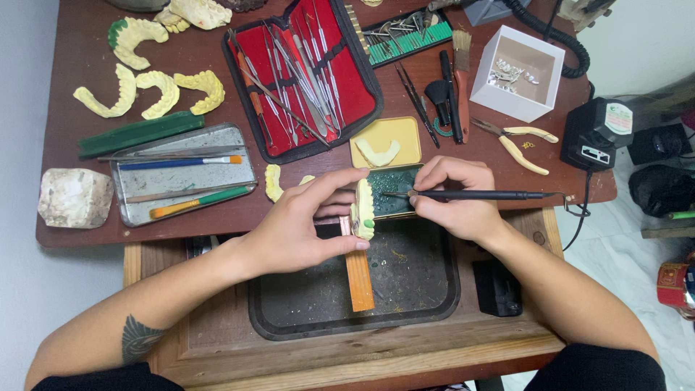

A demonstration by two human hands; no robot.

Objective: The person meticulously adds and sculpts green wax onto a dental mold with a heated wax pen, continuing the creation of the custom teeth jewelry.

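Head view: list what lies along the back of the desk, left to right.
Yellow dental casts → red-lined instrument case → green bur rack → brushes → white box → yellow-handled pliers → black device.

Dental lab workbench — yellow plaster jaw casts [148, 90] lie across the brown table [72, 43]. Red case of metal instruments [300, 72], brushes in a metal tray [184, 174], pliers [517, 141] etc. — small workshop setup.

A dark red-brown table [65, 87] carries a red-lined instrument case [304, 72]. Left of the case lie yellow dental casts [148, 90] and a metal tray [184, 174]; right of it stand a white box [517, 72] and pliers [517, 141].
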